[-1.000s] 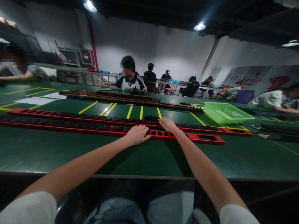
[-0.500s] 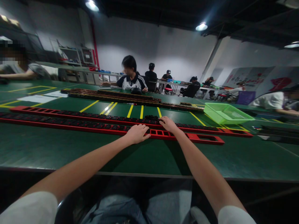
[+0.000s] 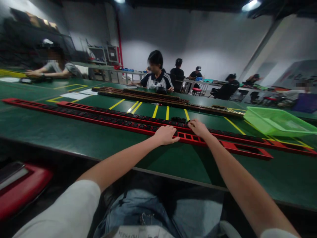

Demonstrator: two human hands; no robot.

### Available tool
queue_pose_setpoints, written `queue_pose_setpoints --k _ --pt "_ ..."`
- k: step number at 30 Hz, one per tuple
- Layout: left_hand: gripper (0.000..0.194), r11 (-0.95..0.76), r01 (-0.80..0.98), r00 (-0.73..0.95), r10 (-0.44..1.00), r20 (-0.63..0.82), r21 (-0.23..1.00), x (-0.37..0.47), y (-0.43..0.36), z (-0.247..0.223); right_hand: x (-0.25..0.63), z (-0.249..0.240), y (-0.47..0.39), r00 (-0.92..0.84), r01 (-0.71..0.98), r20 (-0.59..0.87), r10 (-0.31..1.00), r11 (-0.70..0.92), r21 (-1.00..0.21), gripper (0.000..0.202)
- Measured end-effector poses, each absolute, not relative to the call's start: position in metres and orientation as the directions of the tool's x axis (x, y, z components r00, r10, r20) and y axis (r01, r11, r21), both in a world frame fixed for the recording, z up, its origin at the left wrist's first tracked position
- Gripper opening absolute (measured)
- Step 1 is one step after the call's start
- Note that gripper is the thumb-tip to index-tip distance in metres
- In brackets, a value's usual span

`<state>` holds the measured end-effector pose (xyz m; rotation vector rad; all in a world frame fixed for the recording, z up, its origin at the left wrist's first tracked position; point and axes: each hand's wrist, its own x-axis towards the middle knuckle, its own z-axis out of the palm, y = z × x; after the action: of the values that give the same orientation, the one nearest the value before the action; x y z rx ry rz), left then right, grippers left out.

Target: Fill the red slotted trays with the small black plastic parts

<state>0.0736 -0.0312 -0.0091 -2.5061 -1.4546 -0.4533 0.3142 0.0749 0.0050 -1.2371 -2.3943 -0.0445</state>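
Observation:
Two long red frames [image 3: 250,152] with rows of small openings lie side by side across the green table. Many of the openings hold small black square pieces [image 3: 128,123]. My left hand [image 3: 165,135] rests on the nearer frame, its fingers curled at a black piece [image 3: 175,133] beside the bare openings. Just right of it, my right hand [image 3: 198,128] reaches over the frames, fingers bent together at the edge of a small pile of black pieces [image 3: 178,120] on the farther frame. Whatever its fingertips hold is too small to make out.
A light green plastic basket [image 3: 279,122] stands at the right. Behind the frames lies a stack of long dark strips [image 3: 148,96], with white paper sheets [image 3: 76,95] to its left. Yellow tape lines mark the table [image 3: 61,138]. Co-workers sit across and to the left.
My view has turned left, so the table and both hands appear farther right. Relative to the red frames, my hands stay almost in the same place.

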Motion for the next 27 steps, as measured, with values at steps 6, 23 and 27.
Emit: queue_pose_setpoints --k 6,23,27 --pt "0.06 -0.48 0.877 0.449 0.812 0.373 -0.013 0.07 -0.026 -0.013 0.301 0.008 0.094 -0.368 0.91 0.328 0.87 0.41 -0.066 0.045" --pt "0.062 -0.511 0.857 0.458 0.814 0.358 0.065 0.067 -0.024 -0.011 0.292 0.016 0.124 -0.085 0.94 0.107 0.991 0.115 -0.323 0.035" --pt "0.062 -0.517 0.853 0.465 0.814 0.349 0.068 0.066 -0.023 -0.01 0.293 0.013 0.129 -0.069 0.934 0.146 0.987 0.116 -0.339 0.03"
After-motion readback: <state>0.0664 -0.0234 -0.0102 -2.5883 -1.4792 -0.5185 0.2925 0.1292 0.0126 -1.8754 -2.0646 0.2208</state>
